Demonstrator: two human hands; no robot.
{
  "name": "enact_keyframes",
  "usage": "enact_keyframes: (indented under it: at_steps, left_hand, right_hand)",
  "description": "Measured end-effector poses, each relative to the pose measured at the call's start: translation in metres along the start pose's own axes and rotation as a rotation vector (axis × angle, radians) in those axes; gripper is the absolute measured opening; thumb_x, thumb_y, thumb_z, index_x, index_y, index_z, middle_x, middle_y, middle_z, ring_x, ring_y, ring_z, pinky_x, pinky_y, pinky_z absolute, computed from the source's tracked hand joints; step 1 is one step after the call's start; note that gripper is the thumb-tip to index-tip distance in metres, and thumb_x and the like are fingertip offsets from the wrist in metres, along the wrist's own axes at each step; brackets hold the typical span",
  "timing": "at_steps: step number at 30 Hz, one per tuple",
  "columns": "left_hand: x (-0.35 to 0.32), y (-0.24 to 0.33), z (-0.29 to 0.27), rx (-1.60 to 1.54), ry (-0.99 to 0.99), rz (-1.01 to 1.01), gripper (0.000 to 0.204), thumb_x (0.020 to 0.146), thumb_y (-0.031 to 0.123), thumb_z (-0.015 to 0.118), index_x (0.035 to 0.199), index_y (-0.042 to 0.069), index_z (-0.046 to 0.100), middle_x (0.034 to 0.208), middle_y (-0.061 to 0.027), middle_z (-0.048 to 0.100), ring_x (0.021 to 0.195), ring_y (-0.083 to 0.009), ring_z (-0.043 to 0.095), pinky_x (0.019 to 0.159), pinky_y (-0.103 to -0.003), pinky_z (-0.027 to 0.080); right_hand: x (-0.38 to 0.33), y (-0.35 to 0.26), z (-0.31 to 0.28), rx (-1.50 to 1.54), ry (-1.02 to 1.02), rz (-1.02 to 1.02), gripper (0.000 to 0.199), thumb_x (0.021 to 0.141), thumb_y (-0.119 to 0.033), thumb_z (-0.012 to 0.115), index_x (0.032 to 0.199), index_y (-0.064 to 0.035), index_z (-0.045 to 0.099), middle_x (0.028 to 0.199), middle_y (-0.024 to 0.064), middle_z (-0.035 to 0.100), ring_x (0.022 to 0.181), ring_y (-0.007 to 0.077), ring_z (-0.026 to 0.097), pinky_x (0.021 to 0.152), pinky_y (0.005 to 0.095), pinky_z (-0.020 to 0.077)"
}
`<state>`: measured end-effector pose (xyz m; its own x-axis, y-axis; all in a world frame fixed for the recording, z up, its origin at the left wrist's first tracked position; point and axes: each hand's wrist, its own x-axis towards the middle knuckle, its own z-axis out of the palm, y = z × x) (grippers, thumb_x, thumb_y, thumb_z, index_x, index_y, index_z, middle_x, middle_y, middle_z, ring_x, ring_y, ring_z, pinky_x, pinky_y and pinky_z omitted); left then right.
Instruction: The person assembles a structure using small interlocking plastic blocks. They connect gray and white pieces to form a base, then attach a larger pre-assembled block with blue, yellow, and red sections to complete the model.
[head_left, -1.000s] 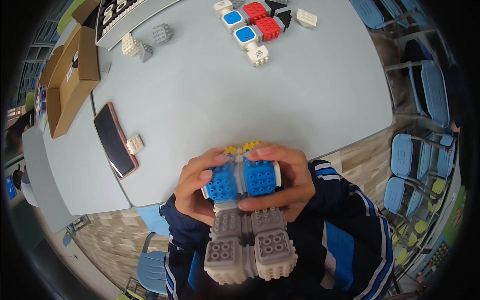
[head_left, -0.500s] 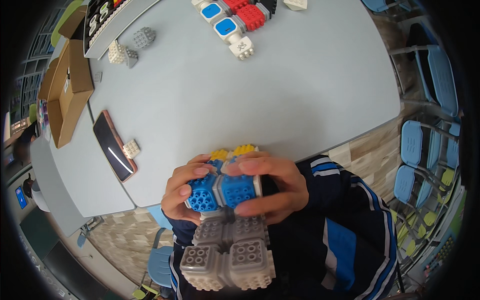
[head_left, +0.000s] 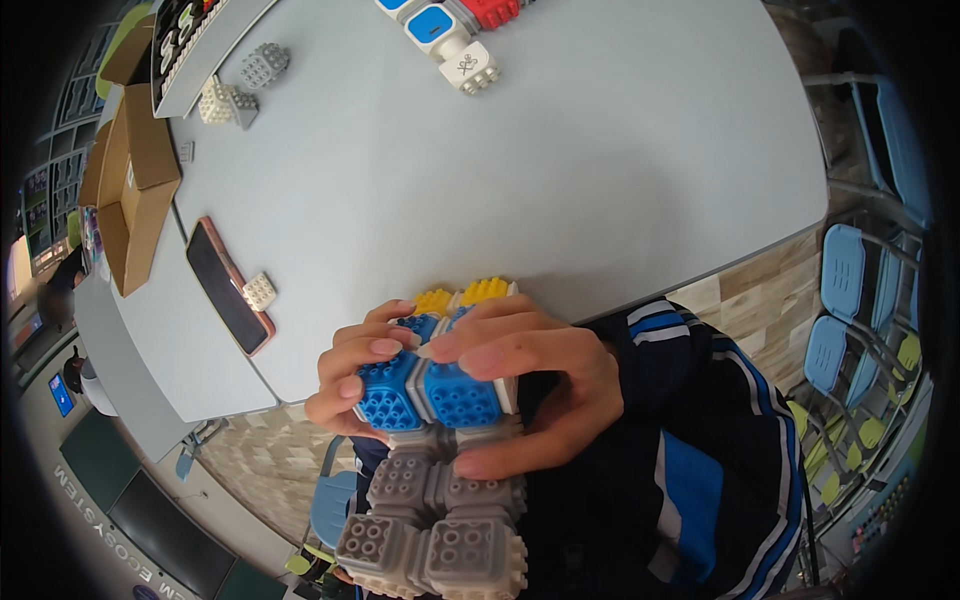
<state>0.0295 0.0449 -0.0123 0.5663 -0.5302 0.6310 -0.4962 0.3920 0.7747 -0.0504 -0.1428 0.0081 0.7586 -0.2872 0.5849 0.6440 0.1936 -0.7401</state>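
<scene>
Between my hands is a long assembly of studded building blocks (head_left: 462, 395), two blocks wide, with yellow at its far end, blue in the middle and grey and white toward my body. My left hand (head_left: 350, 370) wraps round its left side, fingertips on the blue blocks. From the right, my right hand (head_left: 550, 385) holds it, with fingers over the top of the blue part and the thumb lower, by a grey block. The palms and the underside of the assembly are hidden.
Farther off lies another block build (head_left: 440, 35) in white, blue and red. To the left are a phone (head_left: 228, 285), a small white block (head_left: 259, 292), loose grey and white blocks (head_left: 225, 102), an open cardboard box (head_left: 140, 190) and a parts tray (head_left: 205, 60). Blue chairs (head_left: 843, 270) stand at the right.
My right thumb has moved down from the blue block toward the grey one, and the right fingers have spread and shifted left over the top. The view has shifted slightly.
</scene>
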Motion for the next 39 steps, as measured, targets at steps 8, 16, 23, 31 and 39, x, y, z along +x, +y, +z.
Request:
enact_keyframes:
  at_steps: [8,16,23,31,39]
  left_hand:
    - [0.0,0.002,0.015,0.073,0.126,-0.033,0.055,0.097,0.044,0.063,0.137,0.011,0.042,0.117,-0.0226,0.057,0.096,-0.0352,0.064,0.088,-0.065,0.054]
    - [0.003,0.008,0.016,0.148,0.13,-0.059,0.051,0.097,0.038,0.064,0.136,0.012,0.043,0.116,-0.021,0.058,0.093,-0.0335,0.065,0.087,-0.064,0.055]
    - [0.007,0.007,0.024,0.159,0.169,-0.074,0.042,0.099,0.03,0.063,0.132,0.014,0.045,0.114,-0.0176,0.059,0.092,-0.0304,0.066,0.09,-0.063,0.054]
    - [0.012,0.011,0.026,0.181,0.173,-0.092,0.037,0.098,0.022,0.064,0.129,0.015,0.045,0.111,-0.0156,0.059,0.092,-0.0297,0.066,0.09,-0.065,0.054]
    - [0.015,0.009,0.025,0.134,0.156,-0.094,0.036,0.099,0.022,0.063,0.129,0.014,0.045,0.112,-0.0163,0.058,0.092,-0.0305,0.065,0.088,-0.065,0.054]
  right_hand:
    - [0.0,0.001,-0.001,0.018,0.021,0.023,0.072,0.074,-0.009,0.09,0.135,-0.0016,0.054,0.135,0.0138,0.06,0.12,0.0287,0.06,0.101,0.0416,0.0435]
    - [0.004,-0.001,0.0,0.04,0.029,0.018,0.07,0.074,-0.01,0.09,0.135,-0.0017,0.054,0.133,0.0134,0.061,0.118,0.0279,0.061,0.099,0.0407,0.0441]
    - [0.008,-0.001,0.002,-0.066,0.072,-0.097,0.032,0.07,-0.012,0.089,0.1,-0.0202,0.079,0.122,0.0181,0.06,0.099,0.0374,0.069,0.08,0.0472,0.0538]
    - [0.005,0.001,0.003,-0.024,0.077,-0.101,0.031,0.071,-0.011,0.088,0.1,-0.0194,0.079,0.121,0.0176,0.061,0.1,0.0381,0.069,0.08,0.0479,0.0538]
    - [0.006,-0.001,0.001,-0.008,0.071,-0.093,0.034,0.068,-0.009,0.087,0.1,-0.0195,0.078,0.119,0.0179,0.062,0.101,0.0388,0.068,0.08,0.0494,0.0541]
